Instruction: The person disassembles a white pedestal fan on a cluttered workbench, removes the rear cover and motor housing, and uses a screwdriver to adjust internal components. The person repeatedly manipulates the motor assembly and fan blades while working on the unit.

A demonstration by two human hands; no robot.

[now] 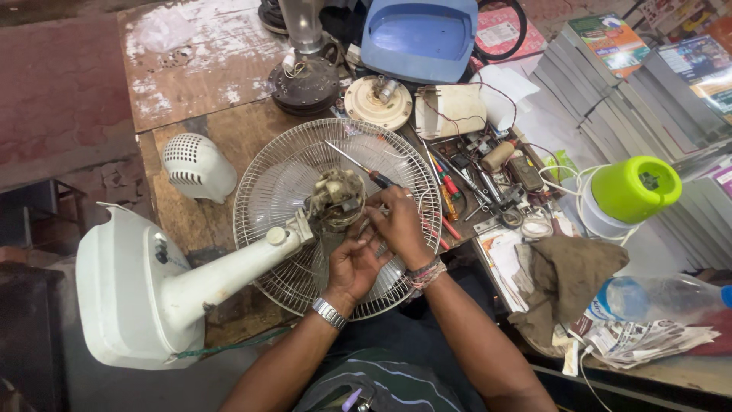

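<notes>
Head view: two hands at a bare fan motor (335,200) over a white wire grille (305,164).

Left hand (357,262), fingers curled just under the motor, grip not clear enough to tell. Right hand (398,223) closed around a screwdriver (358,165), tip angled up-left across the grille. Motor sitting atop a white fan stand (145,286) lying on the wooden bench (198,84). White rear motor cover (197,166) off to the left; green-lidded jar (629,194) well apart at right.
</notes>
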